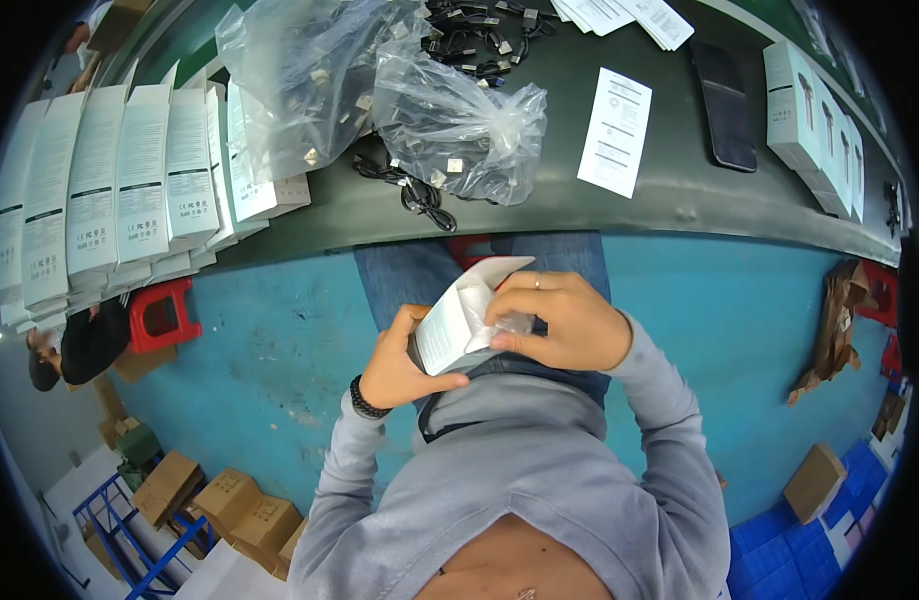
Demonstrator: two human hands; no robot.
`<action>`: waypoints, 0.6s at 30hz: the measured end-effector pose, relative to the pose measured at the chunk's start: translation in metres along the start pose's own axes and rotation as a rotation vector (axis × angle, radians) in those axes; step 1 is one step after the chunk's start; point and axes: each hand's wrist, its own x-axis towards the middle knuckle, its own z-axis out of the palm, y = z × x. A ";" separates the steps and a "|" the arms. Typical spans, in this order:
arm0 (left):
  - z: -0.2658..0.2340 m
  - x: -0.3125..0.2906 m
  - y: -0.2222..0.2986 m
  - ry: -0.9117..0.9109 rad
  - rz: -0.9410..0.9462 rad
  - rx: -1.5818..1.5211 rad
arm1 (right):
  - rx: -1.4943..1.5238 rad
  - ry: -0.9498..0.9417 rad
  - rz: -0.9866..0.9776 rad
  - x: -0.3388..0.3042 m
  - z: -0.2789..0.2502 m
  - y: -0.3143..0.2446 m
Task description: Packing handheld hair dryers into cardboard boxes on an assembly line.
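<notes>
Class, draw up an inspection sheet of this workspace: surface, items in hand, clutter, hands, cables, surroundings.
Surface: dark green table, white boxes stacked at its left.
Items in hand: open white box, clear plastic at its opening.
Clutter: plastic bags, printed sheet, black phone.
Hands: left hand holds the open white box; right hand pinches the clear plastic.
Cables: coiled black cable near the table edge; loose cables farther back.
Surroundings: blue floor, red stool, cardboard cartons.

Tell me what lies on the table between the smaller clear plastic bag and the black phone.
In the head view, one white printed sheet lies between the smaller bag and the phone, touching neither.
</notes>
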 end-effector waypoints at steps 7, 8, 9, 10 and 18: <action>-0.008 -0.002 0.003 -0.016 0.067 0.223 | 0.022 0.186 0.105 0.000 -0.014 -0.017; -0.007 -0.001 0.009 -0.019 0.068 0.223 | -0.072 0.200 0.029 -0.001 -0.006 -0.017; -0.004 -0.001 0.015 0.001 0.043 0.284 | -0.127 0.129 -0.067 -0.001 0.008 -0.015; -0.004 0.002 0.020 0.023 0.021 0.346 | -0.234 0.199 -0.097 -0.001 0.020 -0.015; -0.001 -0.001 0.004 -0.016 -0.067 0.218 | -0.099 0.215 -0.070 0.004 0.013 0.010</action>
